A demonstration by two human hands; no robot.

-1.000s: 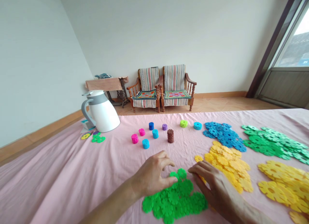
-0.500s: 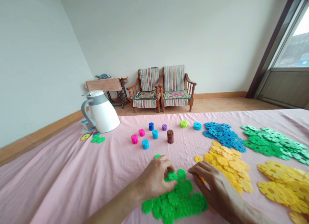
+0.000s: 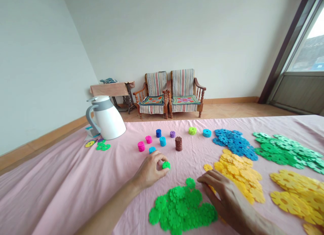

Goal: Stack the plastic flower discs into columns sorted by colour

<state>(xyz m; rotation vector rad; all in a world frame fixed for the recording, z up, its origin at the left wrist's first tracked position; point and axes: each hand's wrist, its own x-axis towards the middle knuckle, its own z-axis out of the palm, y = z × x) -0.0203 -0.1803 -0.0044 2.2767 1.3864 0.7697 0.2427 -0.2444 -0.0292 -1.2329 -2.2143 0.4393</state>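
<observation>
My left hand (image 3: 153, 169) has its thumb and fingers curled round the edge of a small green flower-shaped disc (image 3: 166, 165), or a short stack of them, at the tablecloth. Nearer to me lies a loose heap of green flower discs (image 3: 181, 208). My right hand (image 3: 224, 191) rests at the right of that heap, fingers bent and loosely together, thumb slightly apart, with nothing seen in it. Yellow flower discs (image 3: 240, 171) lie beside and partly behind it. Just beyond my left hand is a light blue stack (image 3: 152, 149), partly hidden.
Small stacks stand farther back, among them brown (image 3: 178, 144), pink (image 3: 141, 146) and lime (image 3: 192, 130). Blue discs (image 3: 234, 142), darker green discs (image 3: 288, 150) and larger yellow discs (image 3: 298, 191) spread to the right. A white jug (image 3: 108, 120) stands at the back left.
My left hand has moved from the green heap away from me and slightly left, to the separate green disc. My right hand has stayed in place.
</observation>
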